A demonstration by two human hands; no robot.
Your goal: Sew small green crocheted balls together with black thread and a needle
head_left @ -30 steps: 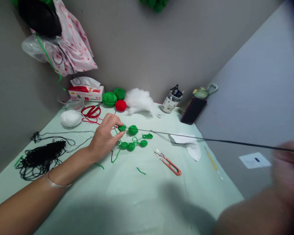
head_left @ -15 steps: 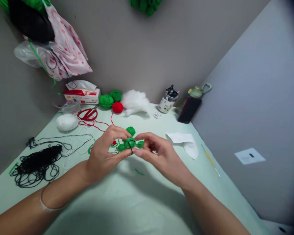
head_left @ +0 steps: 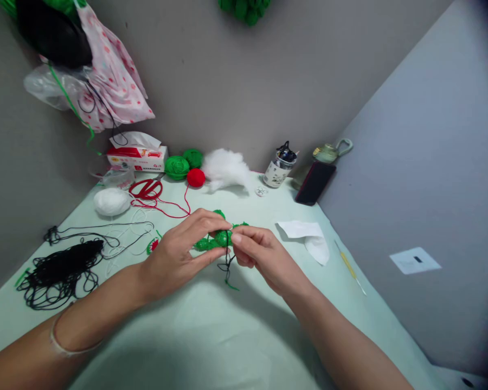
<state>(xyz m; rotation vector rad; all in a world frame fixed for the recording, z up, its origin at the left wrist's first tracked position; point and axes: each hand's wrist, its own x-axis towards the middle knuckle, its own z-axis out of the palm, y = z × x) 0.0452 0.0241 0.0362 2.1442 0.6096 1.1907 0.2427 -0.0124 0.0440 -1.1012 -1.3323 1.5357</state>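
Observation:
A cluster of small green crocheted balls [head_left: 216, 239] is held just above the pale green table cloth [head_left: 211, 336]. My left hand [head_left: 179, 254] pinches it from the left with thumb and fingers closed on it. My right hand [head_left: 260, 254] meets it from the right, fingers closed in a pinch on a black thread [head_left: 226, 261] that loops down from the balls. A short end of green yarn [head_left: 231, 285] lies under the thread.
A heap of black thread [head_left: 61, 268] lies at the left, with a white yarn ball [head_left: 111, 201] and red scissors [head_left: 146, 189] behind. Green and red yarn balls [head_left: 185, 167], white stuffing [head_left: 226, 169], a jar [head_left: 282, 169], a phone [head_left: 314, 183], a white cloth piece [head_left: 307, 235] and a crochet hook [head_left: 350, 266] surround.
My right hand came back from the far right, where it had drawn the black thread taut, and now pinches the thread at the balls. My left hand lifted the cluster slightly.

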